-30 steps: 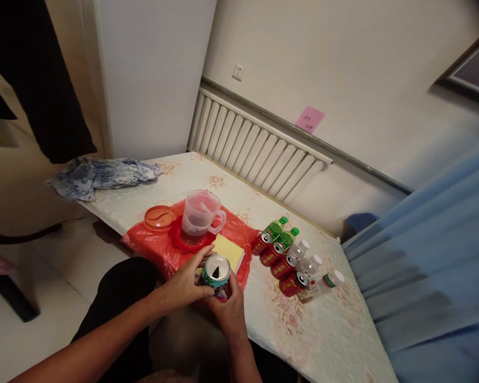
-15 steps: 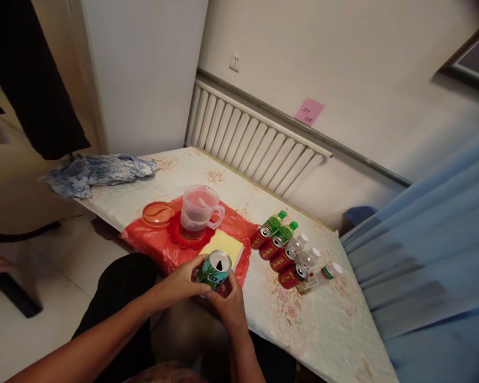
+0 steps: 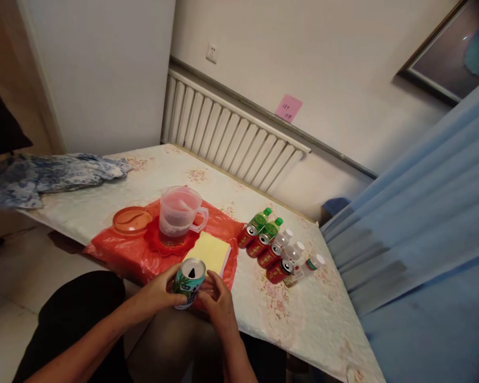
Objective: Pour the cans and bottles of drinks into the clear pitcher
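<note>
A green drink can (image 3: 189,284) with an opened top is held upright above my lap, at the near edge of the table. My left hand (image 3: 162,290) is wrapped around its left side, the thumb across the front. Beside the can's right side is my right hand (image 3: 220,301), its fingers parted and slightly curled, fingertips close to the can; whether they touch it I cannot tell. Just beyond lies a yellow paper pad (image 3: 208,252). A clear plastic jug (image 3: 178,218) with some liquid stands on a red scalloped dish (image 3: 154,240).
Red plastic sheeting (image 3: 115,250) covers part of the flowered tablecloth (image 3: 303,324). An orange round lid (image 3: 131,220) lies left of the jug. Several red cans (image 3: 259,246) and bottles (image 3: 272,227) stand in rows to the right. Bluish cloth (image 3: 67,173) is at far left, a blue curtain (image 3: 415,223) at right.
My right hand has loosened from around the can and opened, while the left keeps hold. The view has swung right, so everything sits further left.
</note>
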{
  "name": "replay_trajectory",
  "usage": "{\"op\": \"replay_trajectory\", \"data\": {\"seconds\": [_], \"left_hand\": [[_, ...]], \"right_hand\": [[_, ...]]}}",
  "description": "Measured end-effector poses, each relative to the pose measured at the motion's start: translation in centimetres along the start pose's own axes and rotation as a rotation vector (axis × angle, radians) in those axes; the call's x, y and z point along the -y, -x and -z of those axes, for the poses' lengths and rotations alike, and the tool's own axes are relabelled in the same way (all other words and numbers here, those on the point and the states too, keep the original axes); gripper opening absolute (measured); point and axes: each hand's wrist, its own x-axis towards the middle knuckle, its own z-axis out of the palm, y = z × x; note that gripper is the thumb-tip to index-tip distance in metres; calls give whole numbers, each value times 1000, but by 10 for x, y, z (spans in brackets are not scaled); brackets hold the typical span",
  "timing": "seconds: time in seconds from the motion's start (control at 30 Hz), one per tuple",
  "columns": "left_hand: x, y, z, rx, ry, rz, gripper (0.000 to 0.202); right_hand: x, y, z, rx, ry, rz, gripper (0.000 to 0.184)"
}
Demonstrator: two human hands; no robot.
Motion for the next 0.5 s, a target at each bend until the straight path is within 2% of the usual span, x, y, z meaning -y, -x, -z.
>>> {"op": "replay_trajectory", "data": {"seconds": [0.1, 0.23, 0.33, 0.5], "left_hand": [[-2, -7, 8, 22, -34, 21, 76], [-11, -24, 16, 86, -107, 39, 77], [-21, -41, 22, 143, -113, 7, 78], [-36, -70, 33, 328, -127, 35, 77]], "right_hand": [[-21, -9, 9, -83, 25, -20, 45], [-36, -19, 15, -102, 61, -45, 38], [-40, -25, 19, -150, 120, -42, 35], [-31, -39, 31, -232, 112, -30, 38]]}}
